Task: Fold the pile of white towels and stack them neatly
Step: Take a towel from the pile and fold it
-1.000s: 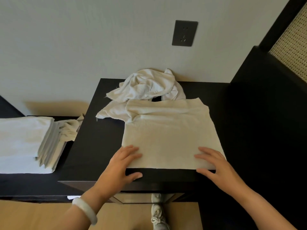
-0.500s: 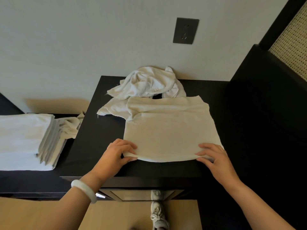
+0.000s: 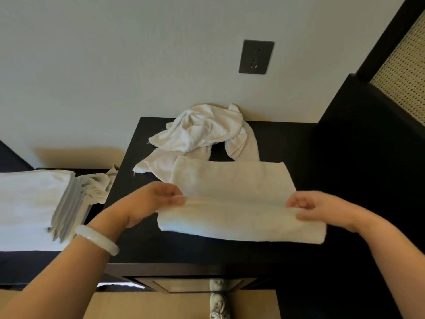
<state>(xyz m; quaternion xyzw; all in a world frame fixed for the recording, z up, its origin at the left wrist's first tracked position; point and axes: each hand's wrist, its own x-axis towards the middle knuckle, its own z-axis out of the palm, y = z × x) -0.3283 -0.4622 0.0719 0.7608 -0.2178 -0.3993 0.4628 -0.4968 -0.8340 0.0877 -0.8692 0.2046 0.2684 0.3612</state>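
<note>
Looking down from the head camera, we see our left hand point(image 3: 158, 199) and our right hand point(image 3: 315, 207) each pinching one end of a white towel point(image 3: 234, 210) in the middle of the frame. The fingers of both hands are curled tight on the cloth. The near part of the towel is lifted up between our hands, and the far part lies flat on the dark table point(image 3: 142, 245). Just behind it, near the wall, sits a messy pile of towels point(image 3: 202, 132) that touches the far edge of the flat one. At the left of the frame is a neat stack of folded towels point(image 3: 34, 199) on a lower dark surface. We wear a pale bracelet point(image 3: 96, 240) on the left wrist. A dark wall socket point(image 3: 256, 56) is at the upper middle. A light shoe point(image 3: 219, 305) shows at the bottom edge.
</note>
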